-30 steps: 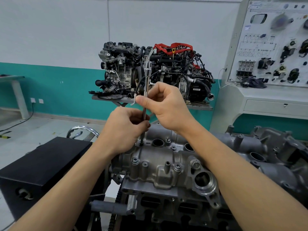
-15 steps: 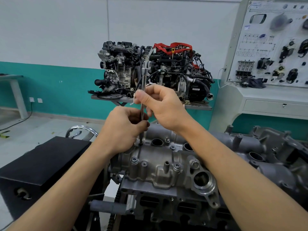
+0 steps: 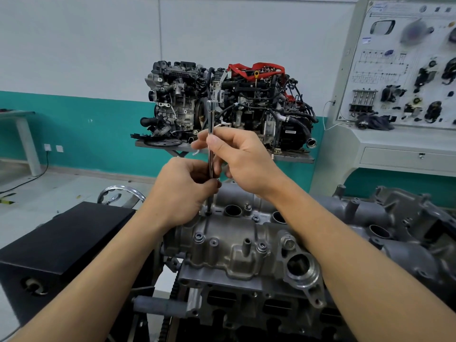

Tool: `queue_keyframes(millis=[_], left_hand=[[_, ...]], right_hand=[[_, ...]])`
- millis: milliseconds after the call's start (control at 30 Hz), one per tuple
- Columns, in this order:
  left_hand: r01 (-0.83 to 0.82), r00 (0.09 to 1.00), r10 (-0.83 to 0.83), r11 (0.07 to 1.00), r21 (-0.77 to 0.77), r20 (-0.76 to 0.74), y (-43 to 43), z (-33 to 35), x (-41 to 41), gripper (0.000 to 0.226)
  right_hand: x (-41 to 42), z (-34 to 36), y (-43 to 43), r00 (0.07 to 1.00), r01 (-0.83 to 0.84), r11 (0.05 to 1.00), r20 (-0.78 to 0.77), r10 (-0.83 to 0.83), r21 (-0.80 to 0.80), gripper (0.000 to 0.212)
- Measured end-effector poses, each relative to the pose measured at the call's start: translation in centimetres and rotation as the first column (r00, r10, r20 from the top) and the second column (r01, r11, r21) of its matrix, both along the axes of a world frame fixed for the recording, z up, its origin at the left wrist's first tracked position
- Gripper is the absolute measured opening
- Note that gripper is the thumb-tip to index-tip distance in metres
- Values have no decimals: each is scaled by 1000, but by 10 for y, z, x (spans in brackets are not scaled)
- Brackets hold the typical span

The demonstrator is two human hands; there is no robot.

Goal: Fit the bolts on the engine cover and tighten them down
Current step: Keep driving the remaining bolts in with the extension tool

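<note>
Both my hands are on a long chrome extension bar (image 3: 210,124), which stands roughly upright. My right hand (image 3: 243,159) is the higher one, thumb and fingers (image 3: 222,135) pinching the shaft about mid-length. The bar's top end sticks out above that hand. My left hand (image 3: 182,193) is lower, fingers curled tight round the shaft just under the right hand, the two hands nearly touching. The bar's bottom tip comes out below the left hand and sits in a bolt hole (image 3: 208,213) at the far left edge of the engine cover (image 3: 229,257). Can't tell if a bolt is under the tip, too small and dark.

The engine cover is grey cast metal, sitting on top of the cylinder head (image 3: 246,309) right in front of me and running off to the right. Seated bolts show on it: one near-left (image 3: 199,236), one near the middle (image 3: 261,247), one further back between two round wells (image 3: 256,218). A small bolt (image 3: 247,206) stands up proud just beside the left well.

A black box (image 3: 61,243) is left of the engine, with a chrome handwheel (image 3: 121,191) behind it. Two complete engines (image 3: 222,104) sit on a stand by the wall, the right one with red parts on top. A training panel (image 3: 407,65) with mounted car parts is far right. A grey bench (image 3: 17,114) is at the far left.
</note>
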State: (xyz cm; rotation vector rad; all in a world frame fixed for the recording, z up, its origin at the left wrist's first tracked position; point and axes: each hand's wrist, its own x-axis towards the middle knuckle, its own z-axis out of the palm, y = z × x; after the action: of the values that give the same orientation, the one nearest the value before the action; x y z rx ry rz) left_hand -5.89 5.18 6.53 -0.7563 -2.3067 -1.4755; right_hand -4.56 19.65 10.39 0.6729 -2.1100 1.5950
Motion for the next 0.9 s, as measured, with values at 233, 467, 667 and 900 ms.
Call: queue_keyframes(millis=[233, 467, 667, 900], left_hand=[[-1, 1000, 1, 1000, 10, 20, 1, -1, -2, 11], [5, 1000, -5, 1000, -3, -2, -1, 0, 0, 12], [23, 1000, -23, 1000, 16, 19, 0, -1, -1, 12], [9, 1000, -9, 1000, 7, -11, 0, 0, 0, 11]], right_hand=[[-6, -1, 5, 978, 203, 979, -41, -204, -28, 26], [-3, -1, 2, 999, 24, 999, -31, -22, 45, 18], [-7, -4, 4, 990, 136, 990, -45, -137, -20, 27], [-2, -1, 2, 1000, -14, 999, -16, 15, 42, 18]])
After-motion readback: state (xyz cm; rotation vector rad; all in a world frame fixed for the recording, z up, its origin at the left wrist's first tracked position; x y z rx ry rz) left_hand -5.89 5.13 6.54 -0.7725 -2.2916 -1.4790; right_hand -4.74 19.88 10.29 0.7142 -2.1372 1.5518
